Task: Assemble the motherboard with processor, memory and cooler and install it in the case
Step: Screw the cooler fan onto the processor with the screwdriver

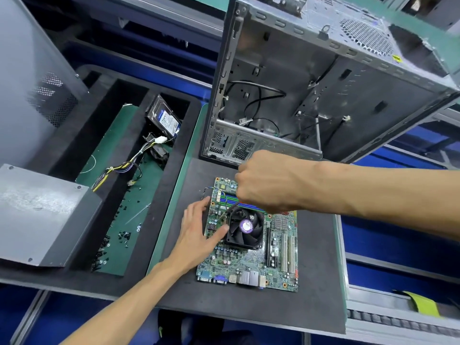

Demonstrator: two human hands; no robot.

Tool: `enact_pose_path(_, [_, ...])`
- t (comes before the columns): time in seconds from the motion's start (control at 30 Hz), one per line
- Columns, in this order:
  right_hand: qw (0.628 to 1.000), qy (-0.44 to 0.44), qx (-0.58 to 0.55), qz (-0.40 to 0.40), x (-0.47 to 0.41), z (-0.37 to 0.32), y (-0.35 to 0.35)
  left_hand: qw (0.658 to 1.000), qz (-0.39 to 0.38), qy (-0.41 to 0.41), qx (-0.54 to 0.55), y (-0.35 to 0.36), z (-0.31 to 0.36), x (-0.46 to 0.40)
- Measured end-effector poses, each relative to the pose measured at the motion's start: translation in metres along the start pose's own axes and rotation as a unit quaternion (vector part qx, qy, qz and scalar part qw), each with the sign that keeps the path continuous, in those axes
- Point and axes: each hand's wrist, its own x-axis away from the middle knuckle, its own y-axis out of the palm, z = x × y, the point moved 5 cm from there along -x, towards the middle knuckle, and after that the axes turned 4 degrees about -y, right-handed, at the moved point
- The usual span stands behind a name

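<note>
In the head view, the green motherboard [251, 247] lies flat on a dark mat [311, 270] in the lower middle of the frame. Its long side runs from the bottom of the frame up toward the case, leaning a little to the left at the top. The row of plugs [234, 278] sits on the edge nearest the bottom. The blue memory slots [227, 199] lie across the top end.

The black cooler [245, 227] with its round fan sits on the middle of the board. A purple sticker marks the fan's middle.

The left hand [196, 232] comes up from the lower left. Its fingers are straight and spread, lying on the left edge of the board. The thumb touches the left side of the cooler.

The right hand [263, 183] reaches in from the right edge. It is curled into a fist above the top of the cooler. A thin metal tip [230, 211] pokes down from the fist to the cooler's top left corner. I cannot see what the tool is.

The open metal case [311, 83] stands in the upper right, tipped, with its open side facing the board. Black wires [258, 100] hang inside.

The mat has bare room on the right of the board and below it. On the left there is only a thin strip before the mat's green edge.

A tray [109, 195] on the left holds a hard drive [164, 119], a bundle of cables [124, 168] and many small black screws [119, 240]. A grey box [42, 215] sits at the far left.
</note>
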Motion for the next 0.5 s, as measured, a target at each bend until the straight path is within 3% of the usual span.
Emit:
enact_pose_path(0.1, [0.999, 0.015, -0.037, -0.009, -0.011, -0.001, 0.001, 0.998, -0.013, 0.017, -0.052, 0.005, 0.002, 0.002])
enact_pose_path(0.17, [0.984, 0.091, -0.145, -0.047, -0.017, 0.010, 0.010, 0.999, -0.008, 0.017, -0.050, 0.006, 0.003, 0.002])
enact_pose_path(0.2, [0.950, 0.149, -0.261, -0.083, -0.017, 0.020, 0.019, 0.999, -0.008, 0.015, -0.040, 0.006, 0.003, 0.002])
enact_pose_path(0.23, [0.885, 0.209, -0.398, -0.123, -0.015, 0.028, 0.031, 0.999, -0.008, 0.014, -0.032, 0.006, 0.002, 0.002])
enact_pose_path(0.27, [0.795, 0.266, -0.520, -0.163, -0.011, 0.032, 0.041, 0.999, -0.008, 0.015, -0.027, 0.006, 0.002, 0.003])
enact_pose_path(0.3, [0.716, 0.302, -0.598, -0.195, -0.008, 0.033, 0.048, 1.000, -0.008, 0.017, -0.025, 0.006, 0.002, 0.003])
enact_pose_path(0.33, [0.680, 0.314, -0.627, -0.214, -0.006, 0.035, 0.052, 1.000, -0.006, 0.019, -0.023, 0.005, 0.002, 0.003])
enact_pose_path(0.4, [0.696, 0.295, -0.611, -0.235, -0.009, 0.037, 0.049, 1.000, -0.005, 0.017, -0.021, 0.005, 0.004, 0.003])
enact_pose_path(0.47, [0.765, 0.239, -0.541, -0.257, -0.017, 0.032, 0.037, 1.000, -0.010, 0.012, -0.020, 0.005, 0.004, 0.003])
enact_pose_path(0.5, [0.818, 0.205, -0.470, -0.262, -0.019, 0.029, 0.029, 1.000, -0.013, 0.009, -0.018, 0.005, 0.004, 0.003])
